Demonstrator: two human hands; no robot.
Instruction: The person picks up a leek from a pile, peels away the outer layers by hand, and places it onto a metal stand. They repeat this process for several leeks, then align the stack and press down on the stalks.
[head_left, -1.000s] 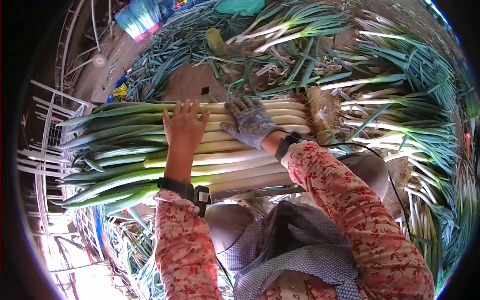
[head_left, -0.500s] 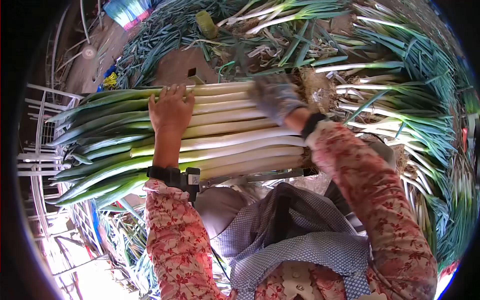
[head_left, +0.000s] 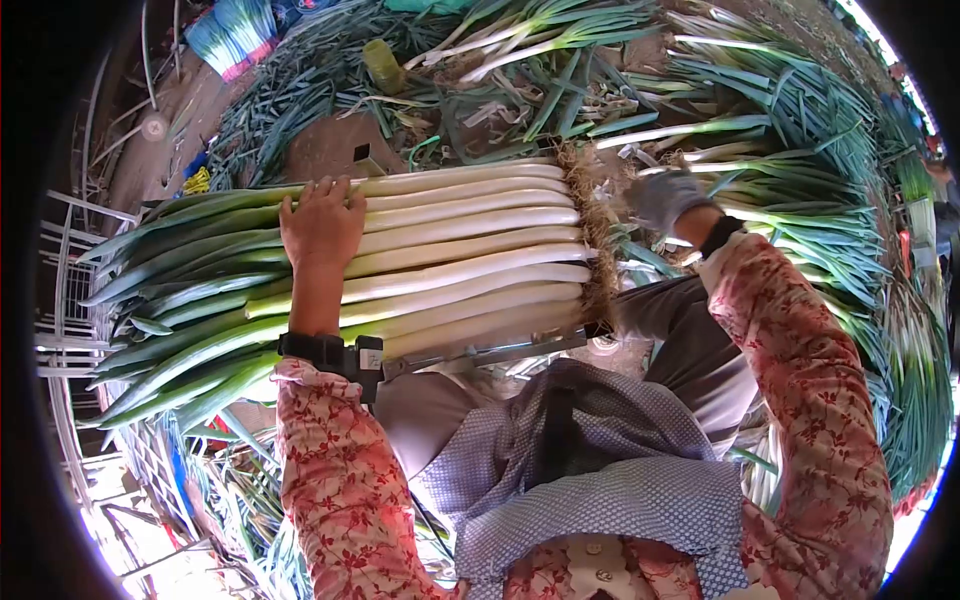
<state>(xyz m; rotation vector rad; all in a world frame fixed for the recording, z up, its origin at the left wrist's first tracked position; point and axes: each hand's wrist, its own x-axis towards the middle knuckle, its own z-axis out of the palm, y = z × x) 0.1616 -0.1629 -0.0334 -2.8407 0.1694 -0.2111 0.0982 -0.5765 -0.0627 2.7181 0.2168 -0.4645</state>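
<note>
A row of long leeks [head_left: 450,255] lies side by side across a metal frame [head_left: 500,350] over my lap, white stalks to the right, green leaves to the left, roots [head_left: 590,240] at the right end. My bare left hand [head_left: 320,225] rests flat on the stalks near the far edge, fingers spread. My gloved right hand [head_left: 665,200] hovers just right of the roots, over the loose leeks [head_left: 780,215] heaped there. Its fingers are curled and blurred, so I cannot see whether they grip anything.
Leeks and cut green leaves [head_left: 560,90] cover the ground ahead and to the right. A green roll [head_left: 383,65] and a bundle wrapped in a band [head_left: 235,35] lie at the far left. White wire racks [head_left: 70,330] stand at the left.
My right hand has left the stalks and swung right, past the roots, to the loose leeks. My left hand stays pressed on the row.
</note>
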